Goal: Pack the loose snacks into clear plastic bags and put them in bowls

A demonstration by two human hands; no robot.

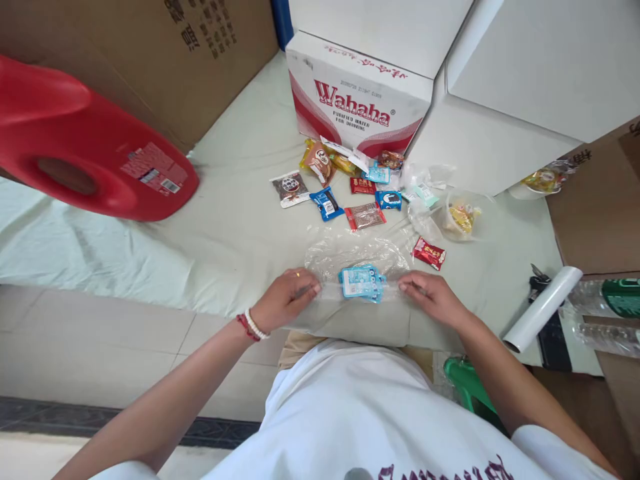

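Note:
A clear plastic bag (330, 253) lies spread at the table's front edge, with several light-blue packets (361, 283) in its middle. My left hand (286, 298) pinches the bag's left side, thumb against fingers. On the other side, my right hand (434, 297) grips the bag's right edge in the same way. A red wrapped snack (429, 253) lies just beyond my right fingers. Farther back are a red-edged brown packet (365, 216), two dark-blue packets (327, 203) and a brown-and-white packet (290, 189).
A white Wahaha carton (357, 100) stands behind the snacks. A big red jug (100, 147) lies at left. On the right are a clear plastic cup (463, 217) with a yellow packet inside, a white roll (543, 310) and plastic bottles (620, 298).

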